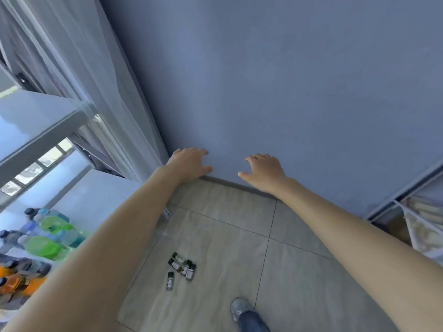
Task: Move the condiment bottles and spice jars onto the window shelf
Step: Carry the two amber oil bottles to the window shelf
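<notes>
Bottles (45, 233), green- and orange-labelled, grouped on window shelf (100, 200) at 8 o'clock | left hand (189, 164) outstretched, fingers loosely spread, holding nothing | spice jars (181, 268), five, clustered on tiled floor (215, 236) at 6 o'clock | right hand (263, 172) outstretched, fingers relaxed, holding nothing | shoe (239, 307) at 5 o'clock.

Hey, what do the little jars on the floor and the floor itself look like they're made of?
Spice jars: probably clear glass or hard plastic with dark caps and pale labels; too small to be sure which. Floor: large beige tiles, likely ceramic or stone-look, with a smooth matte finish, thin dark grout lines and faint streaky veining.
</notes>
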